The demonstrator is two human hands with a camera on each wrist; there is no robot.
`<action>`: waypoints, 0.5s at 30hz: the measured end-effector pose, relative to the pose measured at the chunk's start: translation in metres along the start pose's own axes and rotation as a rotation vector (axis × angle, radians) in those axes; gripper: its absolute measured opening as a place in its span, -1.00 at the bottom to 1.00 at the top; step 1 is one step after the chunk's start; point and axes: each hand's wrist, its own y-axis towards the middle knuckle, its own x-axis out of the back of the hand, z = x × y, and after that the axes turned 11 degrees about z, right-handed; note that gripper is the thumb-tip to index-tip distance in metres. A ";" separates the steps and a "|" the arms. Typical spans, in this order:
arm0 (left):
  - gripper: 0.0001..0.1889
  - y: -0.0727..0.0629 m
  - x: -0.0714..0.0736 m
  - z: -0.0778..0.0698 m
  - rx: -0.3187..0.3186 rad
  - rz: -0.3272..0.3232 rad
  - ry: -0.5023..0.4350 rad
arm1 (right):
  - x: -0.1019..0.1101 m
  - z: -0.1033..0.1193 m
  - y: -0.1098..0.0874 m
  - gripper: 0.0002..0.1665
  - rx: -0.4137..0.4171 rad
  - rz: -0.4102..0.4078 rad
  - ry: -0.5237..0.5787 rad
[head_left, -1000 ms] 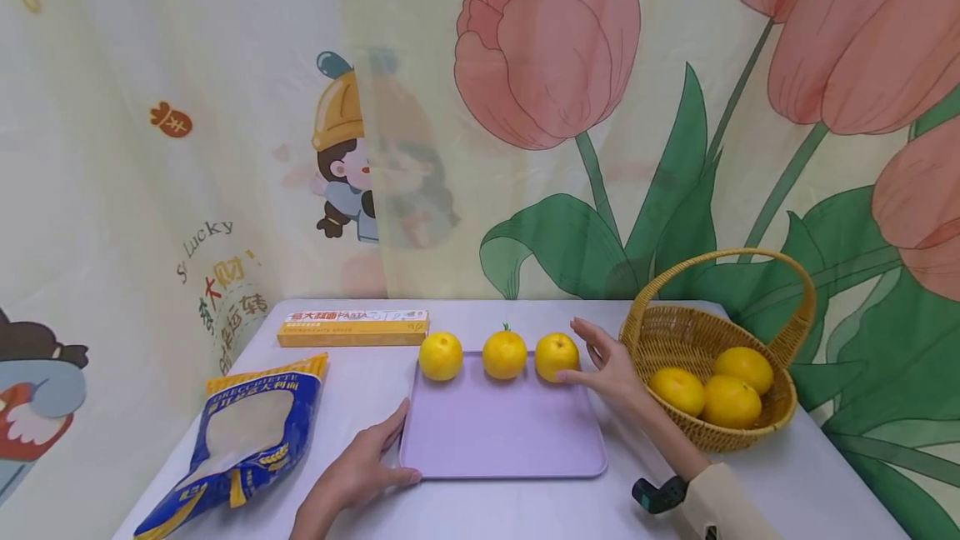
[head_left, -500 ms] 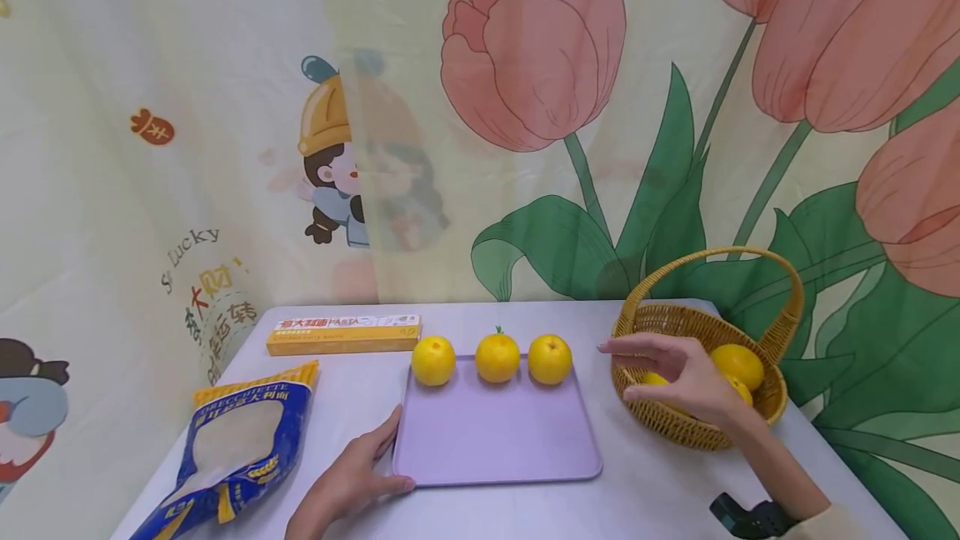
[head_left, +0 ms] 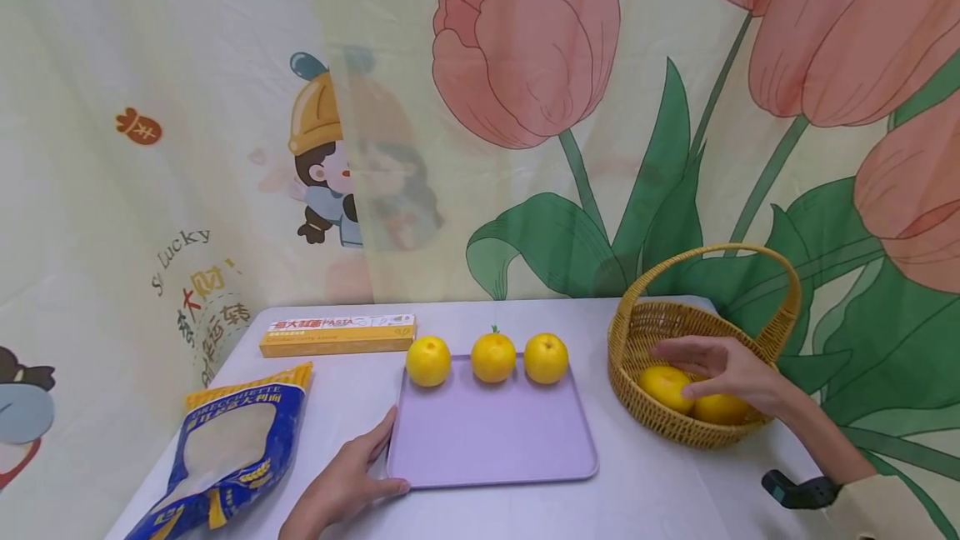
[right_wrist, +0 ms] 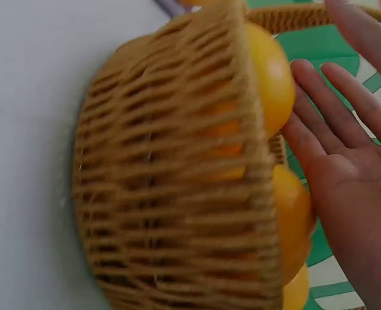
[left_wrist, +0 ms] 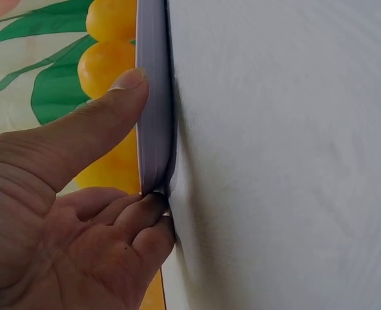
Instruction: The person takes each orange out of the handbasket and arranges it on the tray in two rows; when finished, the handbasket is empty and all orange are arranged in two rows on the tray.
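Note:
A lilac tray (head_left: 491,440) lies on the table with three oranges in a row along its far edge: a left one (head_left: 427,361), a middle one (head_left: 492,357) with a green stem, and a right one (head_left: 546,358). My left hand (head_left: 345,473) holds the tray's near left corner, thumb on the front rim, fingers curled at the side. Over the wicker basket (head_left: 637,402) hovers my right hand (head_left: 738,377), fingers extended and thumb apart. It is beside an orange (head_left: 662,387) in the basket and partly hides another orange (head_left: 722,410). In the right wrist view the fingertips reach the upper orange (right_wrist: 268,81).
An orange and white pasta box (head_left: 337,336) lies at the back left. Nearer, a blue bag of orecchiette (head_left: 232,448) lies along the table's left side. The basket's tall handle (head_left: 787,307) arches behind my right hand. A printed curtain (head_left: 405,107) hangs behind the table.
My right hand has left the right-hand orange on the tray and moved right, over and then down into the basket. My left hand stays at the tray's corner. The view has shifted slightly.

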 end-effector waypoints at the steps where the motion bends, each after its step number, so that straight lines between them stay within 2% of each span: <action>1: 0.23 0.000 0.000 0.000 0.001 -0.001 0.001 | 0.002 -0.002 0.001 -0.33 -0.020 0.014 -0.024; 5: 0.23 0.000 0.001 0.002 -0.010 -0.009 -0.004 | 0.007 -0.006 0.012 -0.27 -0.113 0.036 -0.187; 8: 0.22 0.000 0.001 0.003 -0.021 -0.014 -0.009 | 0.008 -0.006 0.021 -0.29 -0.188 0.001 -0.315; 12: 0.22 0.000 0.000 0.003 -0.027 -0.005 -0.012 | 0.010 -0.008 0.029 -0.33 -0.274 -0.061 -0.429; 15: 0.21 0.000 -0.001 0.002 -0.041 0.000 -0.020 | 0.013 -0.008 0.032 -0.28 -0.324 -0.076 -0.448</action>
